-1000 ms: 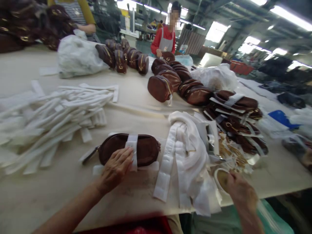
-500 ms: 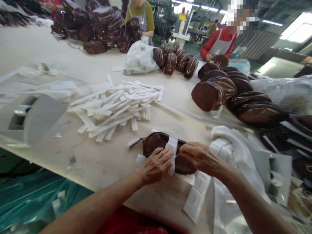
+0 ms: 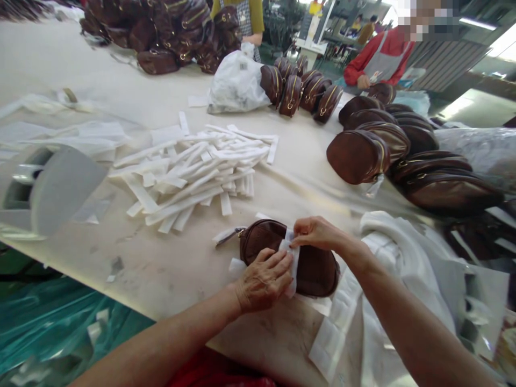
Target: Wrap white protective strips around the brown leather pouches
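Note:
A dark brown leather pouch (image 3: 318, 269) lies on the table in front of me, a zipper pull hanging off its left end. Around its middle runs a white wrapping strip (image 3: 293, 274). My left hand (image 3: 266, 279) rests over the strip and the pouch's near side, its fingers bent together and holding the strip down. At the strip's upper part, my right hand (image 3: 316, 234) pinches the white material between thumb and fingers. The pouch's underside and part of its front are hidden by my hands.
Loose white strips (image 3: 201, 172) form a pile beyond the pouch. Tape dispensers (image 3: 60, 188) stand at left and far right. Finished pouches (image 3: 363, 156) are stacked at right, beside a white foam roll (image 3: 387, 242). Across the table, a person in red (image 3: 379, 59) handles a pouch.
My right hand has moved from the pouch's right part up and left onto the strip. My left hand stays over the strip. The whole view has shifted slightly.

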Available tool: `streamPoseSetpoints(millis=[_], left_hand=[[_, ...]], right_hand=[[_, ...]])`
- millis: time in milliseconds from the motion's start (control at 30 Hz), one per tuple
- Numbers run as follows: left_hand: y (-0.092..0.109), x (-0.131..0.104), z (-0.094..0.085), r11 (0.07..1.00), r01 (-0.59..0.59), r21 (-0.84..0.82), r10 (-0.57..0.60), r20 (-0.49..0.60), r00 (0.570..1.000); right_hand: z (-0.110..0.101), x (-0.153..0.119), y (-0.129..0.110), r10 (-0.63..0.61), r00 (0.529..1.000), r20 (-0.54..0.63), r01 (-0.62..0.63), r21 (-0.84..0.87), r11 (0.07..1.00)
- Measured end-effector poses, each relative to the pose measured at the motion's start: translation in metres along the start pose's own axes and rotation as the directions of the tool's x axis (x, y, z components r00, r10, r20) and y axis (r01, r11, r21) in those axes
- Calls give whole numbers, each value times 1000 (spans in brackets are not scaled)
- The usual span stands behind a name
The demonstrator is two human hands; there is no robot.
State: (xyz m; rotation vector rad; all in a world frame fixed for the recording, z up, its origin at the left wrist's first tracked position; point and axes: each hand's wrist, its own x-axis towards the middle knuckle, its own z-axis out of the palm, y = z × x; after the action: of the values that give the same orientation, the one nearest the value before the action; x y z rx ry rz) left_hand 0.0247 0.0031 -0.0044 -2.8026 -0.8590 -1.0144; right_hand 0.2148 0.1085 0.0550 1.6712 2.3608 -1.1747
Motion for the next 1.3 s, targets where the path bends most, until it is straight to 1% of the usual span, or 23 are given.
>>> streamPoseSetpoints(millis=[133,200,267,333,400,467,533,600,700,733,767,800,833,867,900,933,967,1000,1033,1067,1100,1233,1300], left_hand=[[1,-2,2,1000,1,3,-1,7,1000],[1,-2,1,1000,-2,6,2,13,1000],[1,-2,-1,1000,-9,8,9,16,1000],[0,-1,-2,1000,-13,5,13,31,999],[0,-1,-1,1000,-7,8,7,33,999],[1,-2,1,1000,9,1,-9,13,1000],[3,-5,2,999,32,-38,-33,-32,999],[4,-7,0,991,52,-121,-59,-54,997],[1,-5,-11,963,81,-258,-89,-18,996],[-3,-3,-15,955,121,-270,-124,3,992],[-9,0,-19,947,201,-252,-202,21,979],[-16,4,-21,919,331,-212,-332,33,943],[-24,8,-23,860,483,-163,-484,37,874],[-32,12,-23,773,623,-119,-624,35,781],[-40,15,-23,682,726,-92,-726,36,687],[-47,16,-23,615,784,-87,-784,44,620],[-52,16,-23,588,803,-98,-802,60,594],[-54,15,-24,593,797,-117,-794,77,602],[-54,11,-27,610,781,-134,-777,92,623],[-51,6,-32,625,764,-159,-761,93,642],[-47,-2,-38,646,738,-196,-741,74,668],[-18,-37,-68,747,542,-385,-615,-90,783],[-6,-49,-82,751,490,-442,-590,-118,799]], right_hand=[[3,5,24,73,991,-114,-57,138,989],[9,-1,28,73,982,-175,-49,137,989],[19,-13,23,69,949,-307,-38,107,994],[33,-30,12,-34,883,-469,55,31,998],[54,-46,1,-233,796,-559,194,-129,972],[77,-60,-9,-407,715,-568,275,-307,911],[96,-71,-16,-477,672,-566,278,-405,871],[107,-80,-20,-510,648,-565,321,-405,856],[99,-91,-17,-516,639,-570,433,-287,854],[91,-93,-13,-468,646,-603,416,-237,878],[82,-93,-8,-383,655,-652,354,-182,917],[73,-92,-1,-257,662,-705,251,-114,961],[65,-89,7,-98,671,-735,124,-19,992],[58,-86,15,60,681,-730,3,85,996],[54,-83,22,188,701,-688,-91,176,980],[51,-80,28,273,731,-625,-147,247,958],[52,-80,32,315,760,-568,-161,305,939],[55,-82,35,321,783,-532,-137,356,924],[61,-87,35,306,790,-531,-87,396,914],[69,-94,33,288,774,-564,-29,423,906],[80,-104,30,280,739,-613,22,436,900],[131,-152,15,208,518,-830,137,320,937],[152,-170,8,174,431,-886,191,278,942]])
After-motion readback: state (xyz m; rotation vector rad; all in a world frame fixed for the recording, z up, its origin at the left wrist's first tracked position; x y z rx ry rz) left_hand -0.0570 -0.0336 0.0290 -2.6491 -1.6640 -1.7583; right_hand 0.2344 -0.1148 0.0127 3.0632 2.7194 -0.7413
